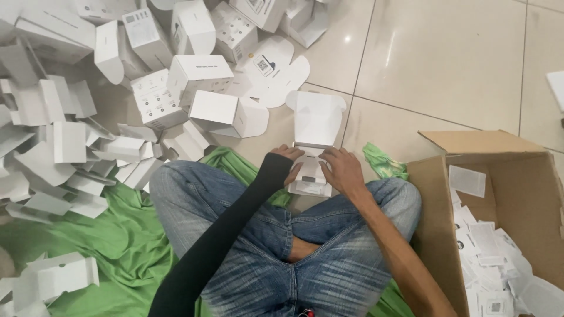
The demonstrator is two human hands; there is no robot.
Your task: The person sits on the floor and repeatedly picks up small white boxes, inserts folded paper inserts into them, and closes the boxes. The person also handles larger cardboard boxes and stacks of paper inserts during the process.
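white cardboard, one small box [313, 147] half-folded between the knees

both the left hand [289, 159] and right hand [341, 169] press closed on its lower flaps, lid panel upright on the floor tile [446, 64]. a big heap of folded boxes [117, 100] lies at left; the brown carton [517, 188] at right holds many flat slips, so plenty seems left.

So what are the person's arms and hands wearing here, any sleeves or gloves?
The left arm wears a snug black sleeve ending at the wrist, leaving the left hand bare. The right arm is bare, with no sleeve in view, and the right hand is ungloved. No rings or watch are visible.
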